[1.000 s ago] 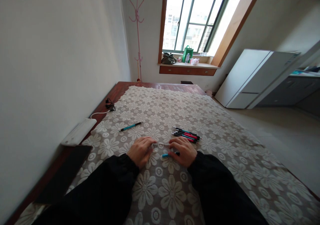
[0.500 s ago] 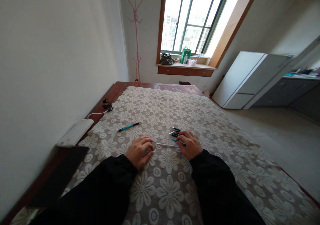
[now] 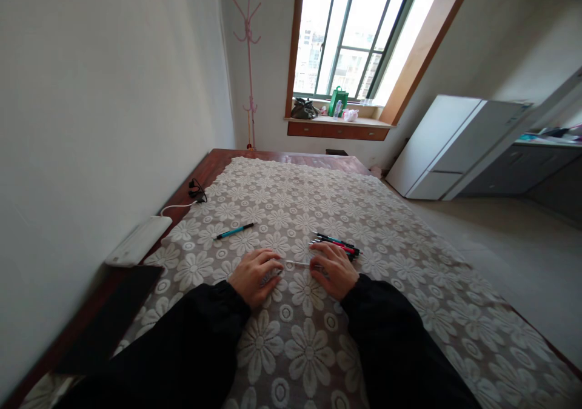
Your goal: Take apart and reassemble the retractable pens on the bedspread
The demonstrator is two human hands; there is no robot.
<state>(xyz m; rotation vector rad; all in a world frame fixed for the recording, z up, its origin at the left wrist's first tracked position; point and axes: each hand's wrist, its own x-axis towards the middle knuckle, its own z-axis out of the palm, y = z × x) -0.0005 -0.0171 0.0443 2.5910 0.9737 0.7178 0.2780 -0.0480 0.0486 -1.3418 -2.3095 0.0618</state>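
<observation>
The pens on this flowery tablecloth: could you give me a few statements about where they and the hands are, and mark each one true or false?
1. A teal pen lies alone, off to the left of both hands. True.
2. The left hand is lifted high above the tablecloth. False: it rests low on the cloth.
3. A thin pale stick lies between the two hands. True.
4. The bundle of red and black pens lies on the windowsill. False: it lies on the tablecloth, just beyond the right hand.
5. A white device with a cable sits by the wall on the left. True.
</observation>
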